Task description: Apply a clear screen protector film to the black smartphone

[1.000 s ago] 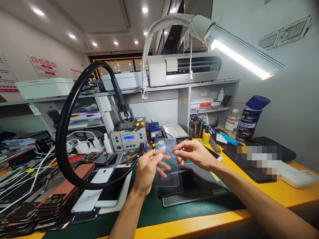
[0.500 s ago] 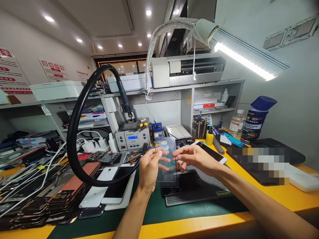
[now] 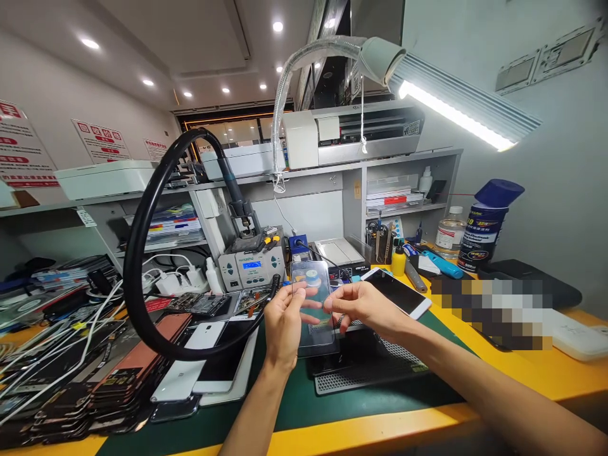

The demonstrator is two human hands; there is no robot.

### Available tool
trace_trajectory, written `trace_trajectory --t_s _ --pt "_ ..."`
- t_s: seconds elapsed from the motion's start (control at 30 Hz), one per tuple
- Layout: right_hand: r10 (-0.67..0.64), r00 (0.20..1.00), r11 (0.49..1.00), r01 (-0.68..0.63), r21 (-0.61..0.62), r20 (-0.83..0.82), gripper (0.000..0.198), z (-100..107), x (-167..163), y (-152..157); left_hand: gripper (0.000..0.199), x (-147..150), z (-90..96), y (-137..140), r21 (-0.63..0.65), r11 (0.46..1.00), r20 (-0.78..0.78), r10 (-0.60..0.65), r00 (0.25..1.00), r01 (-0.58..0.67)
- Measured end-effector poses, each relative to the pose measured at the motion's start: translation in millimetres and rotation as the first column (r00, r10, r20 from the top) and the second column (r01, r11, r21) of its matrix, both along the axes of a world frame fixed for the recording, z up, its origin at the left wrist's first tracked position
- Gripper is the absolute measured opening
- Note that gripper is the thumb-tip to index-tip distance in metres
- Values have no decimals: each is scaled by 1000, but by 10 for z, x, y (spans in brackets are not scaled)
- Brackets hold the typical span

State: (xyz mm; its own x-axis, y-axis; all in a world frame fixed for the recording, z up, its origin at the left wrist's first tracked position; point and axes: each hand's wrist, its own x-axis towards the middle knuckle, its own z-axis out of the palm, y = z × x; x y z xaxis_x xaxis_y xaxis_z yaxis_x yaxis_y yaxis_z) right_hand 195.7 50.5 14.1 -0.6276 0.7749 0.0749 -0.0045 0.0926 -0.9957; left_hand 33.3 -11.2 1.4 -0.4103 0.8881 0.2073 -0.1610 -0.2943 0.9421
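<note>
Toward six o'clock, your left hand clamps a clear panel; at five, right hand, thumb and forefinger together.

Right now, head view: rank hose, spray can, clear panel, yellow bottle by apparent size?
1. Hose
2. Spray can and clear panel: too alike to rank, and hands partly overlap the panel
3. Yellow bottle

L hand holds clr panel | R hand at edge | perf. mat below
</note>
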Motion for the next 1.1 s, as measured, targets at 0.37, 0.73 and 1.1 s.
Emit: trace_trajectory --t_s 0.37,0.73,1.1 --pt "77 988 989 -93 -114 -136 20 -25 45 17 41 -53 124 -22 84 867 443 -473 761 491" --pt "185 952 937 -246 -247 -243 20 27 63 18 44 -72 141 -49 163 779 509 -592 625 605" --pt "20 952 886 -159 -436 -306 12 -2 73 108 34 -27 27 20 -91 980 144 -161 976 175"
